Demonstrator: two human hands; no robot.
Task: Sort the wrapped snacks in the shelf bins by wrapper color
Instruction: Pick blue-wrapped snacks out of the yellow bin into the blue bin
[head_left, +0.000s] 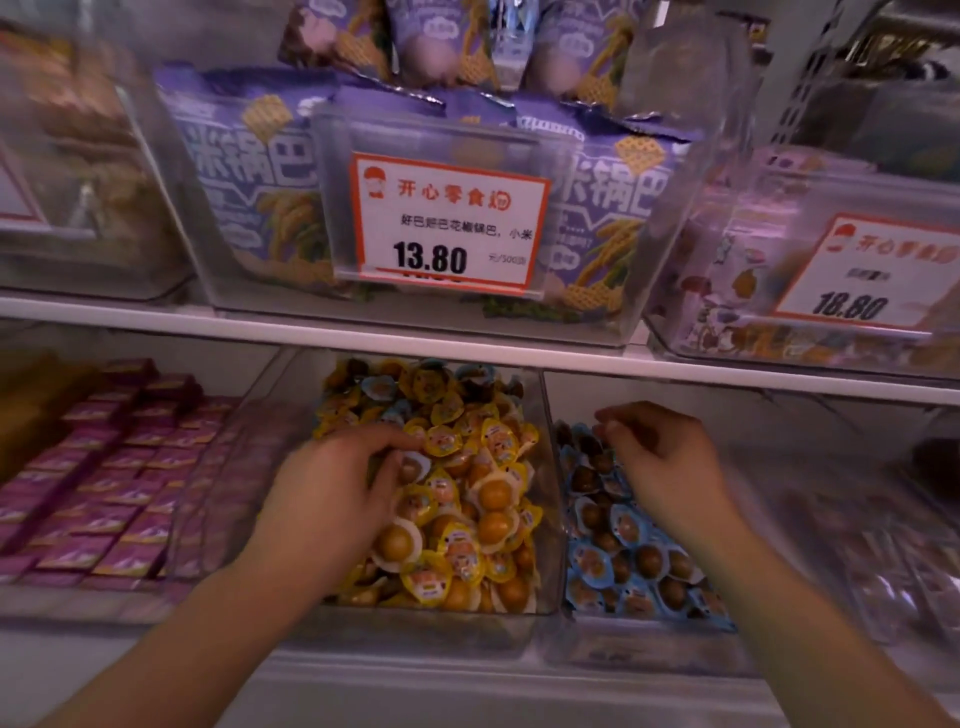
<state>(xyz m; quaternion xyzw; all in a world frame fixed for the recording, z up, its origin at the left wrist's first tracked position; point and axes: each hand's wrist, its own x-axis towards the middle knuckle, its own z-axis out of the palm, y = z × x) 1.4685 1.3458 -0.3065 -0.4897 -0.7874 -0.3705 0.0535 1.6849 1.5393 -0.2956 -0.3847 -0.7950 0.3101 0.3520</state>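
On the lower shelf, the middle clear bin is full of yellow-wrapped round snacks, with a few blue-wrapped ones mixed in at its back. The clear bin to its right holds blue-wrapped snacks. My left hand reaches into the yellow pile, thumb and fingers curled round a snack with a pale rim. My right hand hovers over the back of the blue pile with its fingers curled and bunched downward. Whether they pinch anything is hidden.
A bin of pink boxed snacks lies to the left. On the upper shelf stand clear bins with purple bags and price tags. More blurred bins sit at the far right.
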